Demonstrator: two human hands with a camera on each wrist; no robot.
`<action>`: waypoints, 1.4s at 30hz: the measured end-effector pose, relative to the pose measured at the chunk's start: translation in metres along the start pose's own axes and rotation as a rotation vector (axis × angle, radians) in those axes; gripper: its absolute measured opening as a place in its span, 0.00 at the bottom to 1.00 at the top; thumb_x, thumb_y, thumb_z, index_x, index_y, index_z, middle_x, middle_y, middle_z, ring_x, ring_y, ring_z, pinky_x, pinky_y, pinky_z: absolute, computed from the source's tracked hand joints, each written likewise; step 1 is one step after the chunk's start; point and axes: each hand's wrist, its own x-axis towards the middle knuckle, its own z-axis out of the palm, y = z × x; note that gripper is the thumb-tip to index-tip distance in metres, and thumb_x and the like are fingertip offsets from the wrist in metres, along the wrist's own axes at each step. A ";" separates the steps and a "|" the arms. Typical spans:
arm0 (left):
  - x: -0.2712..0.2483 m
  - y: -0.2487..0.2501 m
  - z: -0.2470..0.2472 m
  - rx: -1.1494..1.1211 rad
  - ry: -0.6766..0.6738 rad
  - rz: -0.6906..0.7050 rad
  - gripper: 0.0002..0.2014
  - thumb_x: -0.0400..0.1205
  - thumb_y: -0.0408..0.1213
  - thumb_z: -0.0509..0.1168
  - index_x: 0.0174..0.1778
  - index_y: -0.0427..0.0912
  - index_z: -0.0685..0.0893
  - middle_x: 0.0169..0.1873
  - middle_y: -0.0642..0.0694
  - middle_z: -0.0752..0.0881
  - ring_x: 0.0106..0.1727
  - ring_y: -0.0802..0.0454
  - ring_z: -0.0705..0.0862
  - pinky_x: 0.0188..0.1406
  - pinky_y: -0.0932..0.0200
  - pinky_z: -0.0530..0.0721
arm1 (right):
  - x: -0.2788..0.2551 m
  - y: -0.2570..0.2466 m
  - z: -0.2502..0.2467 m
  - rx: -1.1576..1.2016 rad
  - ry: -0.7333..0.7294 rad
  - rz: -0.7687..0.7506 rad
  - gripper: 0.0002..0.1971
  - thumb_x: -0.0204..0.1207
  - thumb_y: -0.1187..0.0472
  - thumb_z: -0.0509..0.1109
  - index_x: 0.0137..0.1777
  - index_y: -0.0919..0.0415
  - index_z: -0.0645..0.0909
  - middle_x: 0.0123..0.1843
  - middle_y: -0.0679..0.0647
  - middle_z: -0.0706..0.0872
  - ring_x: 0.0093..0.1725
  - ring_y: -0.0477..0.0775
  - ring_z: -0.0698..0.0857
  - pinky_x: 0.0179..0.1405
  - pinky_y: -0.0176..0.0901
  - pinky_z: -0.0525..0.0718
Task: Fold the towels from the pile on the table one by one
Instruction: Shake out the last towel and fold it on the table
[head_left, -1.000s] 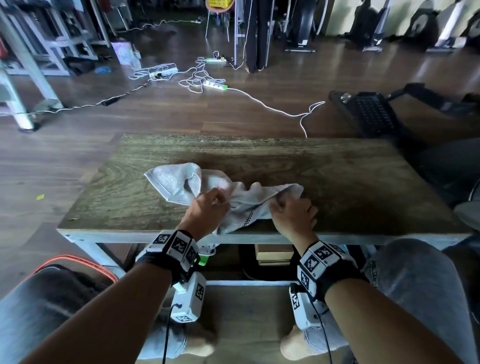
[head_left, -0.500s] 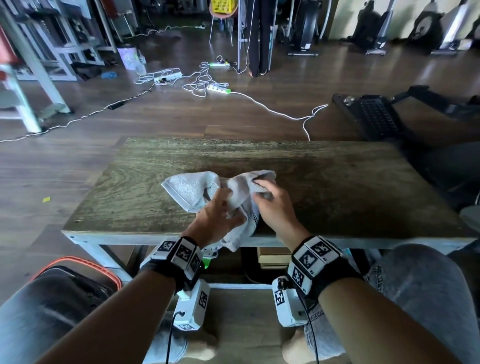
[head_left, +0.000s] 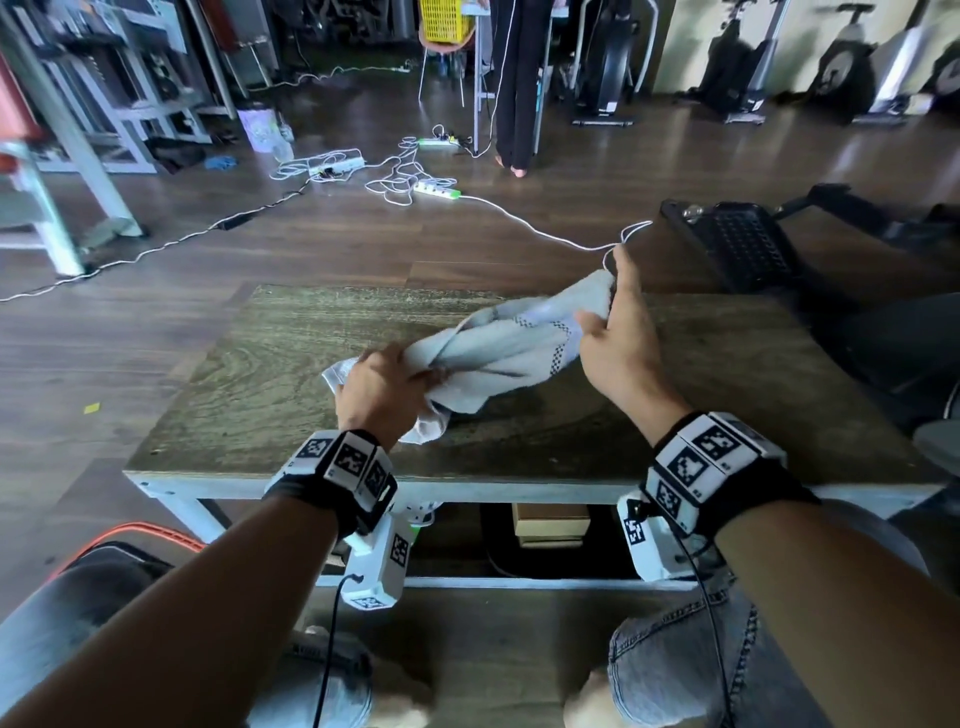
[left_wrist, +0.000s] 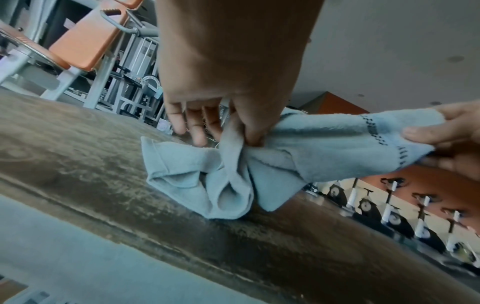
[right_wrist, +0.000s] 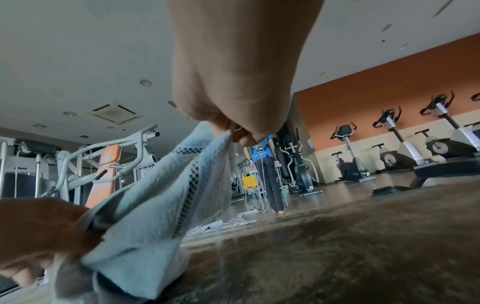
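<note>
One pale grey towel (head_left: 498, 348) with a dark checked stripe hangs stretched and bunched between my hands over the wooden table (head_left: 260, 395). My left hand (head_left: 387, 382) pinches its near, low end just above the tabletop; the left wrist view shows thumb and forefinger clamped on the towel (left_wrist: 319, 150), the other fingers loose. My right hand (head_left: 613, 322) is raised farther back and to the right, pinching the towel's other end. In the right wrist view the towel (right_wrist: 161, 197) hangs down from that pinch. No pile of towels is in view.
The table's front edge (head_left: 519, 491) runs just past my knees. Boxes (head_left: 550, 525) sit under it. Beyond lie white cables and power strips (head_left: 436, 189) on the floor, a black machine (head_left: 743, 244) at the right, and a standing person (head_left: 514, 83) far back.
My hands were close together at the crumpled towel; now the right hand has swung up, back and to the right with one end, pulling the towel out long. The left hand stayed low.
</note>
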 end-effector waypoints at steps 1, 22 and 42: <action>-0.001 -0.001 0.002 0.062 -0.072 -0.041 0.27 0.77 0.59 0.69 0.64 0.45 0.77 0.56 0.36 0.83 0.58 0.34 0.83 0.53 0.44 0.80 | 0.002 0.002 0.000 -0.030 -0.015 0.015 0.35 0.83 0.70 0.63 0.87 0.54 0.55 0.85 0.53 0.67 0.81 0.51 0.69 0.65 0.24 0.61; 0.002 0.045 -0.034 0.049 0.023 0.449 0.08 0.73 0.45 0.66 0.39 0.44 0.82 0.35 0.44 0.87 0.37 0.39 0.84 0.41 0.51 0.79 | -0.029 -0.004 0.010 -0.099 -0.298 -0.354 0.21 0.74 0.53 0.77 0.34 0.62 0.69 0.28 0.55 0.70 0.28 0.50 0.67 0.29 0.46 0.66; -0.015 -0.005 -0.139 0.200 0.302 0.186 0.09 0.77 0.46 0.65 0.49 0.48 0.82 0.47 0.35 0.87 0.47 0.30 0.85 0.45 0.43 0.84 | -0.046 -0.033 -0.058 -0.039 -0.222 -0.273 0.09 0.69 0.60 0.83 0.43 0.60 0.86 0.37 0.42 0.91 0.34 0.37 0.82 0.39 0.29 0.76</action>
